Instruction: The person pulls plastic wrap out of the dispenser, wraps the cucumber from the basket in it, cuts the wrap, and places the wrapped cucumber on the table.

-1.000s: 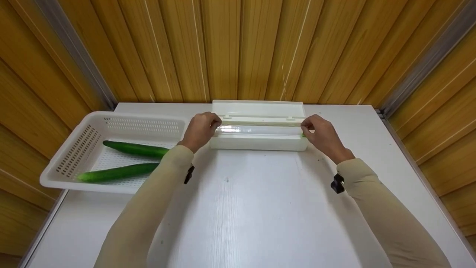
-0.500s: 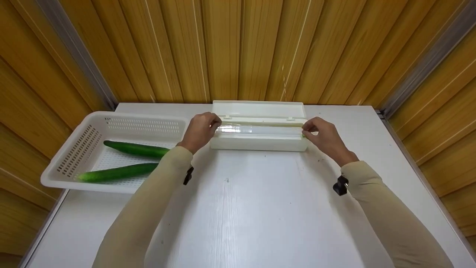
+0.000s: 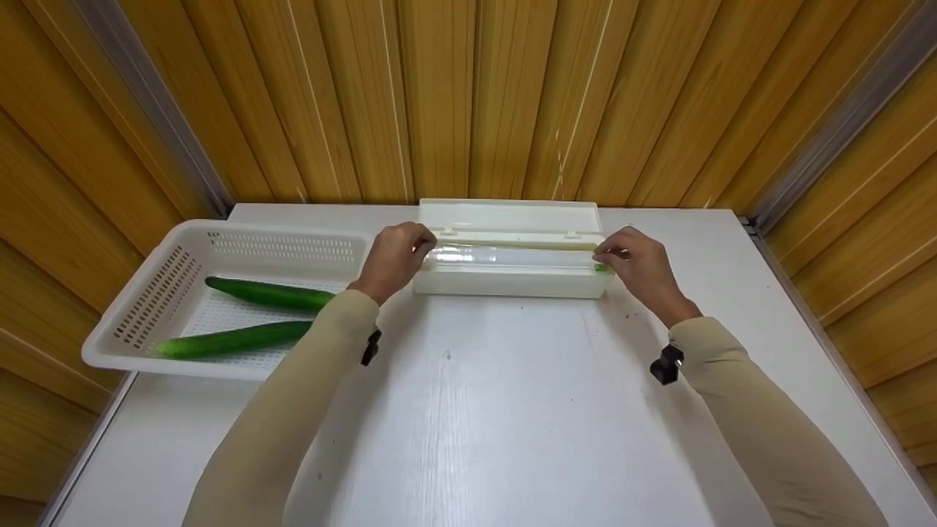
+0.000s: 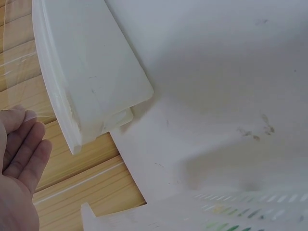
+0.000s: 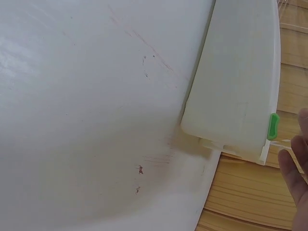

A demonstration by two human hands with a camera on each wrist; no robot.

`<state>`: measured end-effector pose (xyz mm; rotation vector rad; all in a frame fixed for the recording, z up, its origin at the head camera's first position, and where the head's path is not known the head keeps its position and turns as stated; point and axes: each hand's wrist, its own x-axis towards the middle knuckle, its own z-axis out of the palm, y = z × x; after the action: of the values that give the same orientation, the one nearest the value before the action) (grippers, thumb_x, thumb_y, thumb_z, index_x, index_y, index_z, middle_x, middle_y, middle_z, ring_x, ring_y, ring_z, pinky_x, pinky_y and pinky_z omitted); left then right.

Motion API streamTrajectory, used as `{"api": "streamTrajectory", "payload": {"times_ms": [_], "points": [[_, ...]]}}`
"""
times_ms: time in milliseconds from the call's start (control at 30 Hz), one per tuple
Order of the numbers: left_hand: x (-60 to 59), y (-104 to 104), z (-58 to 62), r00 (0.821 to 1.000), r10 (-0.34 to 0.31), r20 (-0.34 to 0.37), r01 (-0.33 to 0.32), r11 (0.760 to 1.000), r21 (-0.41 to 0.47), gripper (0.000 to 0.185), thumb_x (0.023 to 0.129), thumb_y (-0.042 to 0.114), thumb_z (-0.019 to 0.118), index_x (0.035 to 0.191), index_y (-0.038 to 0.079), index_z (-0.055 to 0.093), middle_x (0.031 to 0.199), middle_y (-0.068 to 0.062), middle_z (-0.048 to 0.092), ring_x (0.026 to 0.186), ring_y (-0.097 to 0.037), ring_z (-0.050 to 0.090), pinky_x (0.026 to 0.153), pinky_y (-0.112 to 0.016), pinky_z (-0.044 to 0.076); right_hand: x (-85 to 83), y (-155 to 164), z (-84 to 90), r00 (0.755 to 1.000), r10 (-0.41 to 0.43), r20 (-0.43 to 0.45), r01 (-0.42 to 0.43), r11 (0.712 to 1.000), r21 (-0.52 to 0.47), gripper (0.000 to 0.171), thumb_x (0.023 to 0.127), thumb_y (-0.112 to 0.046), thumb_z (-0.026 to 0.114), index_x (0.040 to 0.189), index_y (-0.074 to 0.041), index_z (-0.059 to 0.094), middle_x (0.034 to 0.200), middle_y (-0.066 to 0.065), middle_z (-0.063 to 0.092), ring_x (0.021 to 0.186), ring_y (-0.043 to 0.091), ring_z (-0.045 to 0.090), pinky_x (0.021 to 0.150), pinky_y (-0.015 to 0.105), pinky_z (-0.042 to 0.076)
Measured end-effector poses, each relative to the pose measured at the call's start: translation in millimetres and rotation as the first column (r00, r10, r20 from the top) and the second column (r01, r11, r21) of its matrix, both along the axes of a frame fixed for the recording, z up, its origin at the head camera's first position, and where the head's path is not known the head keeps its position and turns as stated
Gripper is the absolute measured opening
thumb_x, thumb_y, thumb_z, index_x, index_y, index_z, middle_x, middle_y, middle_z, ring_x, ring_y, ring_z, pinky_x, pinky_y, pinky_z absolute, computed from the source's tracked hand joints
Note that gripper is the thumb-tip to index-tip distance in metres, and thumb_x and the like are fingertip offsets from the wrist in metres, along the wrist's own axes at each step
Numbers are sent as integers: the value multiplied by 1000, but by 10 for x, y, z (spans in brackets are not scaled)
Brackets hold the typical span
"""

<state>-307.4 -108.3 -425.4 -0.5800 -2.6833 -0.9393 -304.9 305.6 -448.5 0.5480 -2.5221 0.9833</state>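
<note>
At the far middle of a white table point(image 3: 512, 410), a person's 2 hands sit at opposite ends of a long white plastic-wrap dispenser box point(image 3: 510, 280). The left hand point(image 3: 394, 258) is at the box's left end, fingers curled in toward the edge of the clear film point(image 3: 505, 255); the head view suggests a pinch on the film's corner, though the contact itself is hidden behind the knuckles. The left wrist view shows that hand's fingers point(image 4: 26, 144) lying fairly straight beside the box's end, with a sheen of film just above them. The right hand point(image 3: 638, 265) is at the box's right end, thumb and fingertips brought close together at the film's edge, just above a small green slider point(image 3: 602, 268) (the same green tab point(image 5: 273, 126) shows on the box's rim in the right wrist view). Whether these fingers actually hold the film cannot be told.

The dispenser lies crosswise, its hinged lid point(image 3: 509, 217) open and leaning back toward a wall of yellow-brown wooden slats point(image 3: 468, 95). The glossy film stretches across the top of the box between the 2 hands.

Left of the dispenser, touching or nearly touching it, is a white perforated basket point(image 3: 124, 322) with 2 cucumbers point(image 3: 267, 293) point(image 3: 230, 339) lying lengthwise inside. Both forearms wear beige sleeves point(image 3: 293, 410), each with a small black strap at the wrist.
</note>
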Motion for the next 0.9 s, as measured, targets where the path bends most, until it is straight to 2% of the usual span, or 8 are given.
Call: {"api": "streamTrajectory", "payload": {"times_ms": [133,233,533,900], "points": [[-10,3,-12,1000,4,2,-4,1000,16,11,101,-1,71,109,0,78,106,-12,76,101,-24,72,90,-34,58,20,4,20,998,-32,59,32,999,-5,10,94,6,78,102,2,74,101,13,71,97,27,70,79,6,46],[-11,4,-13,1000,-2,2,2,1000,27,10,101,-1,71,109,0,78,106,-12,76,100,-24,71,90,-35,58,44,2,33,997,-37,72,38,999,-13,11,96,2,77,105,3,71,103,15,71,97,30,70,79,7,46],[24,-26,6,1000,-10,3,10,998,58,11,101,-2,71,110,-1,77,107,-13,75,100,-24,71,90,-36,59,98,-5,96,999,-22,24,22,999,-32,10,97,2,75,106,2,71,102,14,70,97,29,70,81,7,47],[92,-34,48,998,-11,-56,16,996,87,12,99,-3,72,109,-2,78,107,-13,76,101,-24,72,90,-34,59,180,-1,145,999,-19,-33,18,999,-42,10,95,5,76,104,3,72,101,14,70,95,29,71,81,7,47]]}}
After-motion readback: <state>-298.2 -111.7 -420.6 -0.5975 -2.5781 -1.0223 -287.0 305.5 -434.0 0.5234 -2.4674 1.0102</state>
